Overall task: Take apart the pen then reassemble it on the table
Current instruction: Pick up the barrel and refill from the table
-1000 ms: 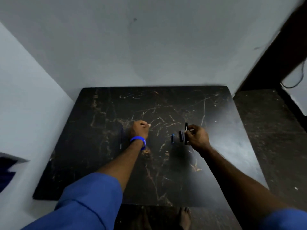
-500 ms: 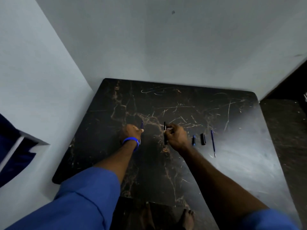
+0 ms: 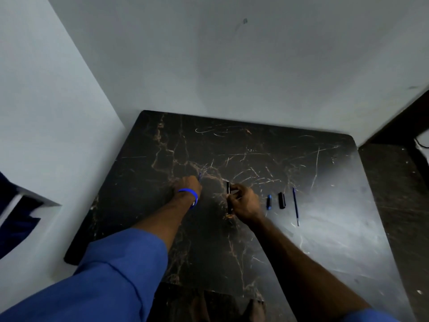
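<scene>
On the dark marble table [image 3: 325,240] my right hand [image 3: 243,203] grips a black pen barrel [image 3: 228,188], held upright-ish near the table's middle. My left hand [image 3: 186,188], with a blue wristband, is closed on a thin blue part [image 3: 199,176] that pokes out above the fingers. To the right of my right hand lie three loose parts in a row: a small blue piece [image 3: 269,202], a short black piece [image 3: 281,200] and a long thin blue refill [image 3: 295,206].
Pale walls close the table in at the back and on the left. A dark floor [image 3: 394,194] lies to the right of the table. My bare feet [image 3: 232,307] show under the front edge.
My right hand carried the black barrel leftward, away from the loose parts, which stay on the table. My left hand now shows a thin blue part. The view shifted left.
</scene>
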